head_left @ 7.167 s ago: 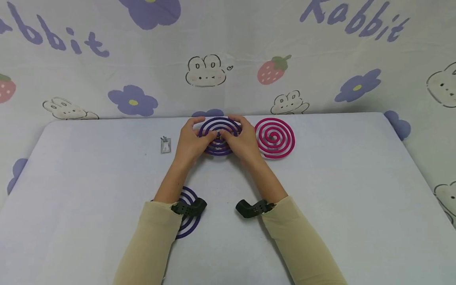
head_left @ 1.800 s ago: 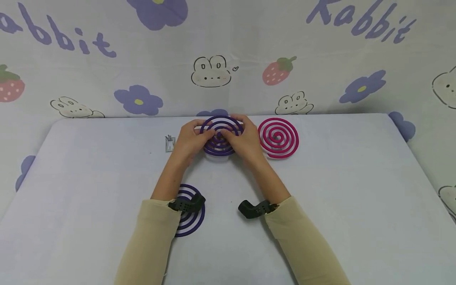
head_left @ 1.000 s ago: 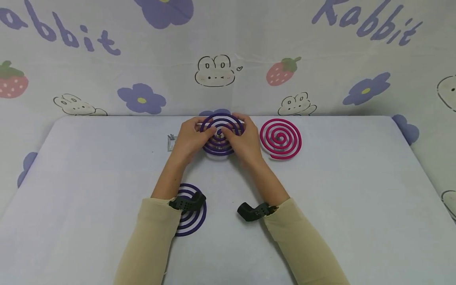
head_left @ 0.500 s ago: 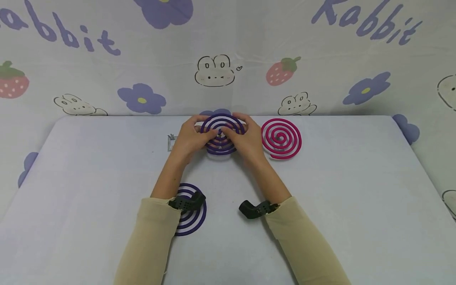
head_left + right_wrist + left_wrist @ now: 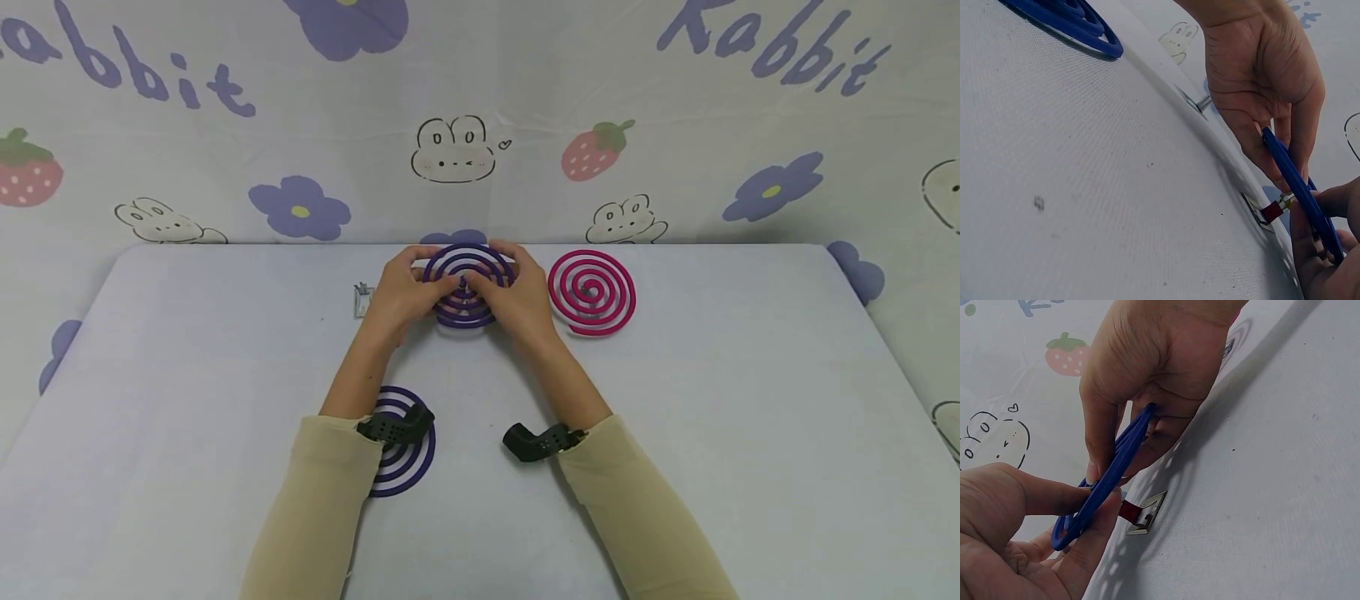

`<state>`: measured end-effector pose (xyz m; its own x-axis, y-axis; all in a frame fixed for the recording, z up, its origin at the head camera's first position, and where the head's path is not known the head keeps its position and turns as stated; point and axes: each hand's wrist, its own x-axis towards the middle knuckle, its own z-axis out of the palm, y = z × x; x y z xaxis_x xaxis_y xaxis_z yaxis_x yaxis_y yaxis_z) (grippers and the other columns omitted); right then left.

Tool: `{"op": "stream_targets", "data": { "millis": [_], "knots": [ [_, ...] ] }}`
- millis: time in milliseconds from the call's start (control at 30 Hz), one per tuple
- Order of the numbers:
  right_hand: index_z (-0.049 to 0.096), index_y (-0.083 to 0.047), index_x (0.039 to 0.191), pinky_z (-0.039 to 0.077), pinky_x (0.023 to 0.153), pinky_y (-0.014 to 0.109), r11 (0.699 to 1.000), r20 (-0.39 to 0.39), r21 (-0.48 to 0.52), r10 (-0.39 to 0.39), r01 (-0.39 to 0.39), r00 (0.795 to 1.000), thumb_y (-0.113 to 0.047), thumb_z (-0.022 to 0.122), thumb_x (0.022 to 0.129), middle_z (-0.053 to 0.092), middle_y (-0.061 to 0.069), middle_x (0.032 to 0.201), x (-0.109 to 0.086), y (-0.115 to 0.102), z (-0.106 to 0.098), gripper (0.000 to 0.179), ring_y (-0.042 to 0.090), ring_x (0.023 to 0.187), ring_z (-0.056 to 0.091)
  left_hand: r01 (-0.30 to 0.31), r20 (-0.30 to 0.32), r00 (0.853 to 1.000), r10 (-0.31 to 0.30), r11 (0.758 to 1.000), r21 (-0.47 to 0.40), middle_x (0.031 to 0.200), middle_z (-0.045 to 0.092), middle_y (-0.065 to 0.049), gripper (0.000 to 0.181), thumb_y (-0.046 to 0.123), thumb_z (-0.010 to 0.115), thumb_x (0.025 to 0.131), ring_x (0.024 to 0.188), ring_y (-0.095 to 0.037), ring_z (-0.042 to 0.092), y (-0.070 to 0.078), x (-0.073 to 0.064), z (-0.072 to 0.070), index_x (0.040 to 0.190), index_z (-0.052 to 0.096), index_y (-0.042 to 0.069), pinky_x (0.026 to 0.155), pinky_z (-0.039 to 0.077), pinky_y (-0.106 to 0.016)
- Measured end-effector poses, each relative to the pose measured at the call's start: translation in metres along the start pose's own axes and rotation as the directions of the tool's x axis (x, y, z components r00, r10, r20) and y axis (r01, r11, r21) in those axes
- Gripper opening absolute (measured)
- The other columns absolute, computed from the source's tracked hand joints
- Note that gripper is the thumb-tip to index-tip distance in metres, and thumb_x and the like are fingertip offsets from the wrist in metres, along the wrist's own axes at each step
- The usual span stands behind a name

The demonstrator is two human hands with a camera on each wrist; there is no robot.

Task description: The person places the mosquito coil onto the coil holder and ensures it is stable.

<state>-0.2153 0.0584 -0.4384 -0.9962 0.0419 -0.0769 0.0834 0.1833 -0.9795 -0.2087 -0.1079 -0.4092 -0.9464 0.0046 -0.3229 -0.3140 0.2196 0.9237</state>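
Both of my hands hold one dark-blue mosquito coil [image 5: 465, 324] near the table's back edge, tilted above the cloth. My left hand [image 5: 405, 287] grips its left side, and my right hand [image 5: 519, 290] its right. The thumbs meet close to the coil's centre. Beneath the coil [image 5: 1110, 478], in the left wrist view, a small metal stand [image 5: 1155, 512] with a dark-red upright piece sits on the table. That upright reaches toward the coil's underside; whether it joins the coil is hidden by fingers.
Right of the hands lies a pink mosquito coil [image 5: 592, 332]. Another metal stand [image 5: 362, 302] is partly covered by my left hand. A second dark-blue coil [image 5: 427, 467] lies under my left forearm. A patterned cloth wall [image 5: 517, 192] rises behind the table.
Both hands keep hold of the coil in nearly the same place. The coil has tipped and dropped slightly since a second ago. The left metal stand is now partly behind my left hand.
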Motion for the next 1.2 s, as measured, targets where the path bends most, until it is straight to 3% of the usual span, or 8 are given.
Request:
{"op": "stream_targets", "data": {
  "millis": [100,333,667,1200],
  "knots": [
    [0.057,-0.008,0.148,0.058,0.107,0.046,1.000,0.003,-0.008,-0.006,0.006,1.000,-0.016,0.082,0.093,0.071,0.023,0.127,-0.0004,-0.0006,0.0003,0.061,0.030,0.116,0.069,-0.004,-0.004,1.000,0.004,1.000,-0.001,0.143,0.064,-0.025,0.059,0.010,0.073,0.099,0.123,-0.034,0.068,0.0007,-0.0003,-0.0004,0.153,0.050,0.009,0.101,0.062,-0.044],
    [0.057,-0.009,0.148,0.058,0.106,0.046,1.000,-0.005,-0.023,0.008,-0.008,1.000,-0.017,0.082,0.093,0.071,0.022,0.126,-0.0019,-0.0021,0.0004,0.061,0.031,0.114,0.068,-0.012,-0.006,1.000,0.012,1.000,-0.001,0.140,0.066,-0.025,0.057,0.009,0.073,0.097,0.118,-0.030,0.068,0.0003,0.0005,0.0001,0.151,0.052,0.009,0.085,0.059,-0.028],
    [0.056,-0.010,0.149,0.057,0.108,0.046,1.000,0.009,-0.025,0.019,-0.018,1.000,-0.016,0.080,0.094,0.070,0.023,0.127,-0.0013,-0.0012,0.0011,0.061,0.031,0.116,0.068,-0.037,-0.019,0.999,0.036,0.999,-0.011,0.142,0.065,-0.028,0.056,0.007,0.073,0.097,0.128,-0.037,0.068,-0.0025,0.0023,0.0009,0.149,0.053,0.008,0.109,0.056,-0.047],
    [0.053,-0.009,0.150,0.055,0.110,0.046,0.998,-0.003,-0.059,0.028,-0.028,1.000,-0.014,0.078,0.095,0.066,0.022,0.129,-0.0014,-0.0029,0.0021,0.061,0.030,0.116,0.065,-0.073,-0.048,0.996,0.072,0.997,-0.014,0.142,0.064,-0.032,0.058,0.003,0.072,0.096,0.131,-0.041,0.066,-0.0015,0.0022,0.0065,0.150,0.052,0.004,0.113,0.054,-0.049]
  ]
}}
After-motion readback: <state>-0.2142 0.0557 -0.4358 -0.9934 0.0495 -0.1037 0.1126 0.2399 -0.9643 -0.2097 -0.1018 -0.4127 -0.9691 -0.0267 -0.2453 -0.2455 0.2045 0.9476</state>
